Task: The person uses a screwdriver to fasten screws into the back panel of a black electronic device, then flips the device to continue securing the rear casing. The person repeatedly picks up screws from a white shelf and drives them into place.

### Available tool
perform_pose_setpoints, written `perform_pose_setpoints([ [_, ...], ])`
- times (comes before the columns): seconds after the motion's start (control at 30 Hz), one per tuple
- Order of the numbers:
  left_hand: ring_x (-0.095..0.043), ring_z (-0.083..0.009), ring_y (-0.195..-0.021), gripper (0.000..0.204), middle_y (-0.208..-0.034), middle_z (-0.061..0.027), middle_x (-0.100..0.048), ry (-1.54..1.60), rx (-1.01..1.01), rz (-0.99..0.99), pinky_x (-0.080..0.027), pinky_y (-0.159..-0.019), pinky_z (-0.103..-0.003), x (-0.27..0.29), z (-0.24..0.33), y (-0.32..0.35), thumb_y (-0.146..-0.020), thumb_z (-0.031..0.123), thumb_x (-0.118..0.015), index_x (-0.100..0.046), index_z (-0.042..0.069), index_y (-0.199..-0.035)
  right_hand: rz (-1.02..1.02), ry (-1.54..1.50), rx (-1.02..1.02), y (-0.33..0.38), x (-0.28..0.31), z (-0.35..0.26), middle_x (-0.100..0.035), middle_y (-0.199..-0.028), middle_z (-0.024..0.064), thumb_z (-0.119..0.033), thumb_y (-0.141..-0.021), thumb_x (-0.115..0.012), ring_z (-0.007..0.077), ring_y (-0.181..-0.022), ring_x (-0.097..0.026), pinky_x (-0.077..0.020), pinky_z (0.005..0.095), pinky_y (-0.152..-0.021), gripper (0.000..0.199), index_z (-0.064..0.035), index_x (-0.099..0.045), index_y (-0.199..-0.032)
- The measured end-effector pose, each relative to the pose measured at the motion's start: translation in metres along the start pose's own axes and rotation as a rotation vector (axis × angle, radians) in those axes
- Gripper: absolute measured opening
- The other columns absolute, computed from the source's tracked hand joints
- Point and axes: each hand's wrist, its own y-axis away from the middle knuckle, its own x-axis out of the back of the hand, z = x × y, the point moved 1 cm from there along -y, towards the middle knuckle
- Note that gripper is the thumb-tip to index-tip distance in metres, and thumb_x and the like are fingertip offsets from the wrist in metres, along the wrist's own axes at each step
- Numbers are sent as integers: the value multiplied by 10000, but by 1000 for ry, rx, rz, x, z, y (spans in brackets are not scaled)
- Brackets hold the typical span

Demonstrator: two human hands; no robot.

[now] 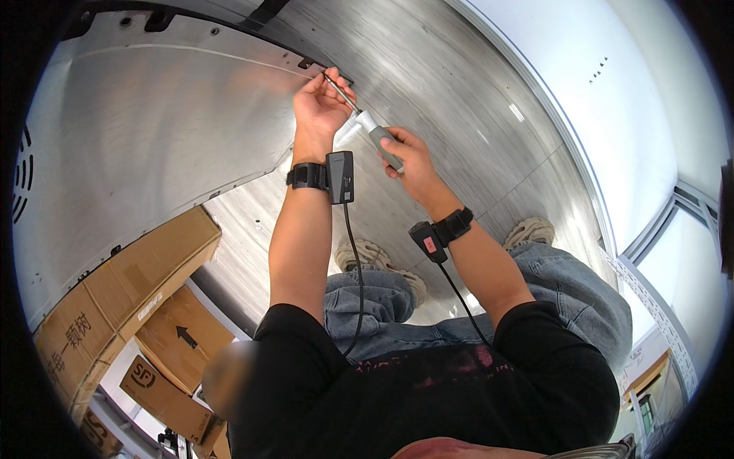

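Observation:
A screwdriver [386, 147] with a grey and white handle slants up and left toward the corner of a large metal panel [176, 99]. My right hand [413, 162] is wrapped round its handle. Palm upward, my left hand [325, 107] has its fingers curled in at the thin metal shaft, close to the tip and the panel's edge. Whether a screw sits at the tip is too small to tell. Small holes and slots run along the panel's far rim.
Cardboard boxes [130, 287] are stacked at the left, below the panel. My shoes [529, 232] stand on the grey wood-look floor [443, 99]. A white wall panel [604, 115] rises at the right. Cables [358, 268] hang from the black devices strapped to my wrists.

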Motion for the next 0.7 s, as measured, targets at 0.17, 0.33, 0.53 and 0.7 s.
perform_pose_setpoints([
  [0.17, -544, -210, -748, 249, -812, -78, -638, -8, -8, -17, -421, -741, -357, 0, -1, 0, -922, 187, -415, -591, 12, -946, -2, -97, -41, -1, -1, 3, -545, -799, 73, -196, -858, -583, 115, -630, -486, -368, 236, -484, 304, 12, -549, -1077],
  [0.33, -549, -214, -745, 249, -814, -79, -641, -21, -3, -28, -423, -734, -358, 3, 1, -2, -920, 190, -414, -588, 13, -940, -61, -218, -107, -1, -2, 3, -546, -796, 78, -202, -873, -562, 131, -636, -488, -381, 245, -492, 284, 1, -545, -1071],
  [0.53, -554, -222, -748, 243, -822, -81, -647, -49, 9, -26, -428, -733, -367, -1, 0, 2, -921, 192, -407, -578, 21, -932, 22, -18, -36, -1, -3, 0, -538, -809, 67, -171, -835, -617, 118, -653, -490, -389, 242, -500, 300, -17, -538, -1079],
  [0.7, -562, -223, -752, 236, -832, -78, -653, -61, 22, -33, -430, -731, -374, -2, 2, 2, -918, 194, -401, -574, 34, -919, 108, 412, 247, -2, -8, 2, -535, -819, 50, -143, -790, -666, 107, -677, -515, -425, 250, -518, 357, -14, -526, -1092],
])
